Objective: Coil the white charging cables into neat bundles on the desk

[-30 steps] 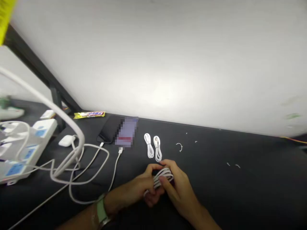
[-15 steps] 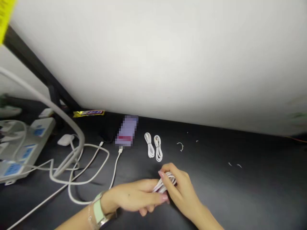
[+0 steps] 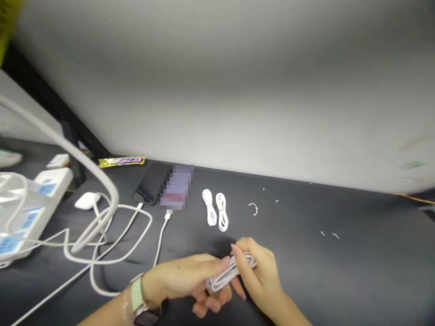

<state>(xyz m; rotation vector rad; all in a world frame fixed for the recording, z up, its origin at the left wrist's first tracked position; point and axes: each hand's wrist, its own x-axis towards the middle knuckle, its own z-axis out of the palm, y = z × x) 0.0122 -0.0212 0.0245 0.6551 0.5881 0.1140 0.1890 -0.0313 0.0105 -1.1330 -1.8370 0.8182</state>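
Observation:
A coiled white cable (image 3: 224, 277) is held between both hands above the black table. My left hand (image 3: 190, 278), with a watch on its wrist, pinches the lower left end of the coil between thumb and fingers. My right hand (image 3: 260, 276) has its thumb and fingers closed round the upper right end. Beyond the hands, two bundled white cables lie side by side, a left one (image 3: 210, 208) and a right one (image 3: 222, 213).
A power strip (image 3: 50, 194) and loose white cables (image 3: 112, 261) fill the left side. Behind them lie a yellow snack packet (image 3: 122, 161), a dark phone (image 3: 147, 185) and a blurred-out phone (image 3: 176, 188). Small white scraps (image 3: 254, 208) lie right of the bundles.
The coil has turned and shows more of its length, with my left thumb now on top of it. Both hands have shifted slightly. The picture is darker at the wall and the dark phone shows more clearly.

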